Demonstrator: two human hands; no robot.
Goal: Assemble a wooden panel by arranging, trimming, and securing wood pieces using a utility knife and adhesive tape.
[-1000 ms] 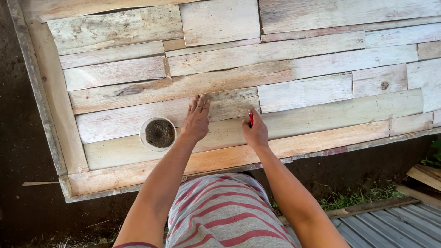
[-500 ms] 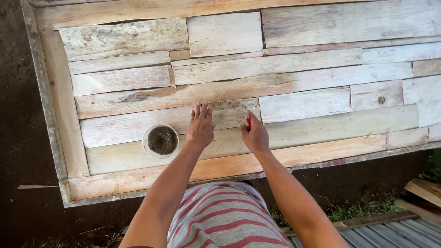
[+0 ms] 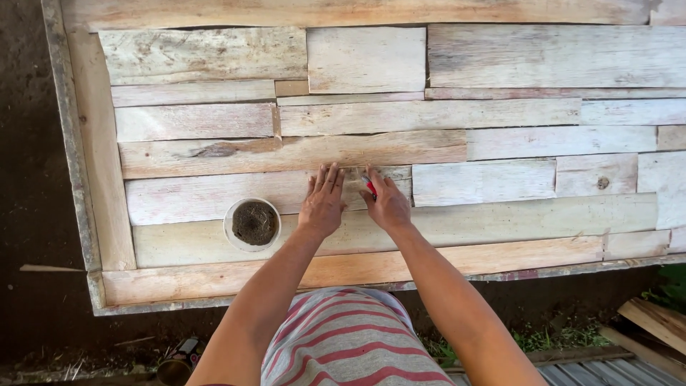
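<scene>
Head view: I look straight down over my striped shirt (image 3: 350, 343) at a flat panel of boards.
Near ground: dark soil; grey ribbed metal sheet (image 3: 607, 368) and loose wood scraps at the lower right, both cut off by the picture's edge.
Left hand (image 3: 321, 204): open, fingers spread, palm flat on a pale board (image 3: 214, 196); it holds nothing.
Right hand (image 3: 387, 204): curled round a small red tool (image 3: 369, 186), just beside my left hand. Most of the tool is hidden by my fingers, so I cannot tell its kind.
Bowl (image 3: 252, 224): round, white rim, filled with something dark and grainy; it sits on the boards near my left hand.
Panel (image 3: 500, 143): rough, whitewashed planks of unequal lengths, laid in rows inside a weathered frame (image 3: 75, 179).
Far edge: top and right ends run out of view.
</scene>
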